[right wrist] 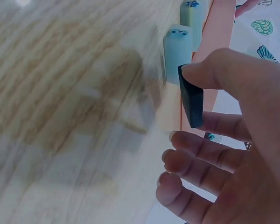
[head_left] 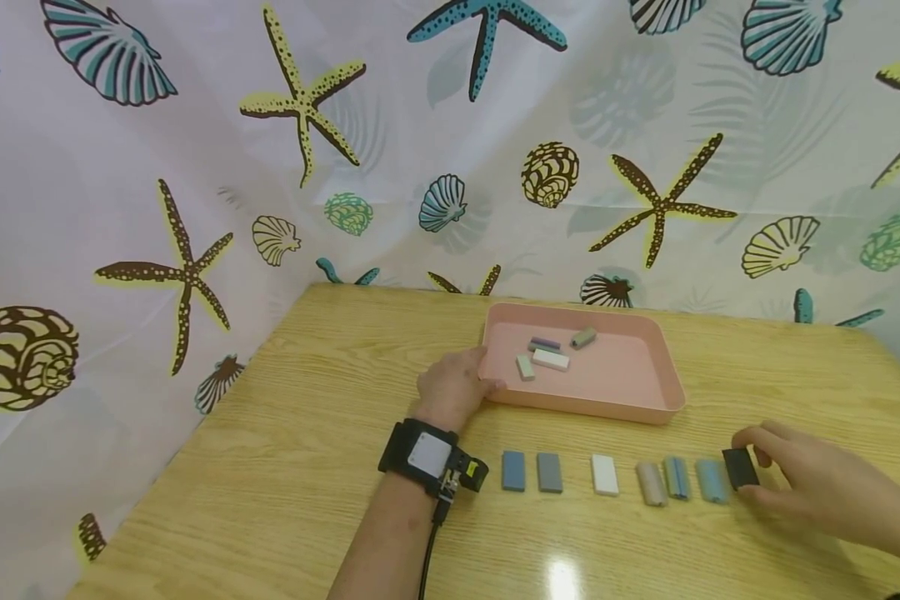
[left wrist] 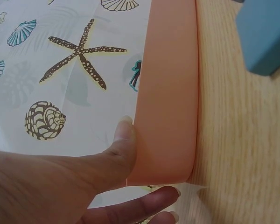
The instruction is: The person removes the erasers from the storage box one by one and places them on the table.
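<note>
My right hand (head_left: 817,475) pinches a small black rectangular block (head_left: 740,468) between thumb and index finger. The other fingers are bent and apart from it in the right wrist view, where the black block (right wrist: 192,100) stands on edge. At the near left corner of a shallow pink tray (head_left: 607,407), my left hand (head_left: 453,385) grips the wall, its thumb on the front side and its fingers round the left side. Inside the tray lie a white block (head_left: 551,359), a small pale green block (head_left: 525,367), a purple-grey block (head_left: 544,343) and an olive-brown piece (head_left: 583,337).
A row of small pieces lies in front of the tray: a blue block (head_left: 513,471), a grey block (head_left: 550,472), a white block (head_left: 604,475), a beige piece (head_left: 652,483), a blue-striped piece (head_left: 677,477) and a light blue piece (head_left: 712,481). A patterned curtain (head_left: 390,150) hangs behind the wooden table (head_left: 330,433).
</note>
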`<action>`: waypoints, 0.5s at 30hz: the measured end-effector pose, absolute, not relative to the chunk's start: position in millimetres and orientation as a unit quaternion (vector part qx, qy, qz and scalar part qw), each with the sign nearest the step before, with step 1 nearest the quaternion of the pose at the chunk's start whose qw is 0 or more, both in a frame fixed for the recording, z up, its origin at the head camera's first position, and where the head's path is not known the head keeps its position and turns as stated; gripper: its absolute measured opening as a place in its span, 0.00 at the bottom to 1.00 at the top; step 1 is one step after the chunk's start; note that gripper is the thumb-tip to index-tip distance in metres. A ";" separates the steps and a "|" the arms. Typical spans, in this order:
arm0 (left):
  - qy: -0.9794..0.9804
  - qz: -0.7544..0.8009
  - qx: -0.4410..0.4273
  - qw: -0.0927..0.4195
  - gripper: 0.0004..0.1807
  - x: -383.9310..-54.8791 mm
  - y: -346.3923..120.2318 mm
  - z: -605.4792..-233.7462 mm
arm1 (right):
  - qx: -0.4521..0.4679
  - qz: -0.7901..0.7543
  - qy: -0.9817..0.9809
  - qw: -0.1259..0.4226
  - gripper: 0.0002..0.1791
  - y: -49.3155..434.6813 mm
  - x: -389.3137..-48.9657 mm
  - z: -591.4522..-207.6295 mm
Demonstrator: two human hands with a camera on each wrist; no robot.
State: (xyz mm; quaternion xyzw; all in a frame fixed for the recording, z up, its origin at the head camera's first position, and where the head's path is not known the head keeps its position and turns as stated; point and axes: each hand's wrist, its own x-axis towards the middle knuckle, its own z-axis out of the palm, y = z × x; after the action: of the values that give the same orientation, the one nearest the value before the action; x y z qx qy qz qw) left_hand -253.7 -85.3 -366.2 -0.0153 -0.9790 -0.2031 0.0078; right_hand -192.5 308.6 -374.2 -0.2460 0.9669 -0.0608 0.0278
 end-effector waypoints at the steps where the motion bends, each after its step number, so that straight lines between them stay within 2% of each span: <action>1: -0.979 -0.203 -0.016 0.008 0.32 -253.8 -85.5 -366.3 | -0.247 -0.062 0.967 0.028 0.25 310.1 -192.3 -375.4; 15: -0.977 -0.212 -0.011 0.006 0.34 -255.5 -85.2 -368.6 | -0.272 -0.082 0.958 0.048 0.22 327.8 -193.3 -389.6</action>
State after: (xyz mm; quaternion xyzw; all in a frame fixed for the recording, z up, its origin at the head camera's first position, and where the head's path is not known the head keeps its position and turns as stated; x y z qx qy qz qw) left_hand -255.5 -85.2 -368.6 -0.0107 -0.9771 -0.2123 0.0060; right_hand -193.3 327.8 -389.6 -0.2719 0.9577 -0.0816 0.0477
